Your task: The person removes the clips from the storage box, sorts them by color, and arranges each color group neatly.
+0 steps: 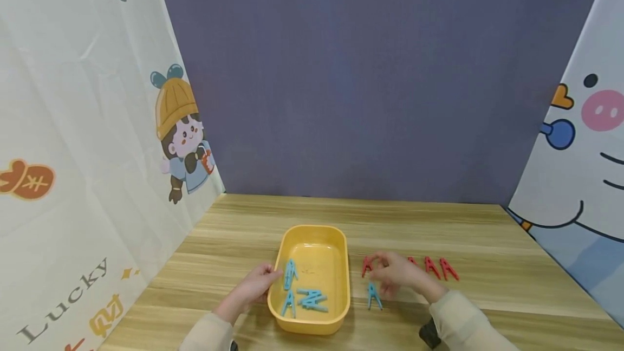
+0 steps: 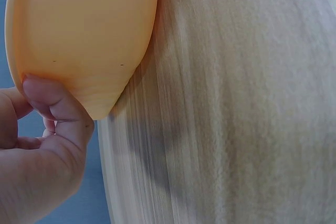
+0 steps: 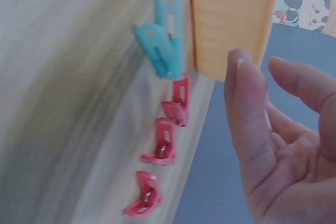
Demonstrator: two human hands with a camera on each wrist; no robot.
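Observation:
My left hand (image 1: 255, 285) grips the left rim of a yellow plastic basin (image 1: 309, 232), its thumb over the edge in the left wrist view. Several light blue clothespins (image 1: 312, 299) lie inside the basin. To its right, one more blue clothespin (image 1: 374, 296) stands on the table, large in the right wrist view. My right hand (image 1: 397, 274) hovers over the table beside that blue clothespin. Thumb and fingers are apart with nothing between them in the right wrist view. Behind and beside this hand is a row of red clothespins (image 1: 448, 270), partly hidden by it.
Everything sits on a wood-grain table (image 1: 219, 264). A dark blue-grey panel (image 1: 365, 80) rises behind its far edge. Printed cloths with cartoon figures hang at the left (image 1: 97, 123) and right (image 1: 585, 177).

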